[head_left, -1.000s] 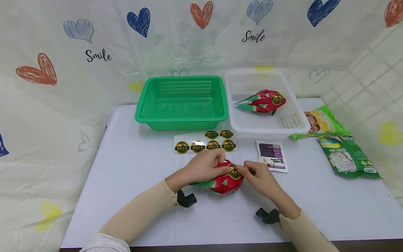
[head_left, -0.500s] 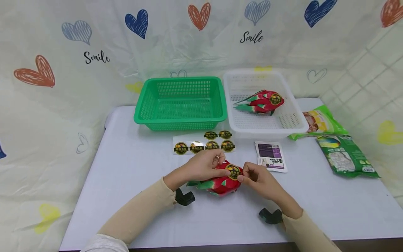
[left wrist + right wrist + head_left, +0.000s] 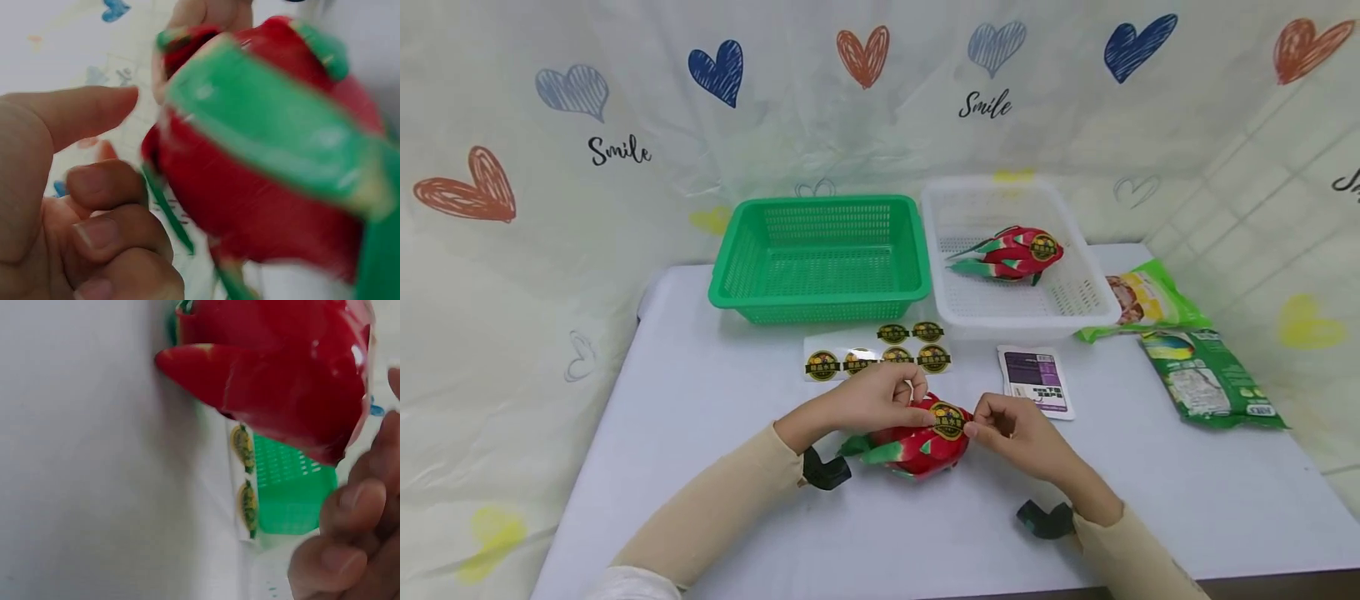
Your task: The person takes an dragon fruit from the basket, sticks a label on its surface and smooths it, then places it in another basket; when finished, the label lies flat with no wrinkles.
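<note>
A shiny red dragon fruit (image 3: 917,457) with green leaf tips lies on its side before me, bearing a round black-and-gold sticker (image 3: 950,422). My left hand (image 3: 872,402) reaches over it from the left, the straight thumb touching the sticker's left edge. Its other fingers (image 3: 109,231) are curled beside the fruit in the left wrist view. From the right, my right hand (image 3: 1018,429) has its thumb tip at the fruit's right end, beside the sticker. In the right wrist view its curled fingers (image 3: 350,525) stay apart from the red skin; the thumb's contact is hidden there.
Behind the hands lies a sticker sheet (image 3: 838,343). A green basket (image 3: 820,297) and a white basket (image 3: 1022,321) holding another stickered dragon fruit (image 3: 1022,252) stand further back. To the right lie a purple-and-white packet (image 3: 1037,383), a yellow-green bag (image 3: 1157,300) and a dark green bag (image 3: 1213,383).
My right thumb has slid from the sticker's upper right edge down to its lower right side. The left thumb has drawn back slightly left, uncovering more sticker. The head view has shifted.
</note>
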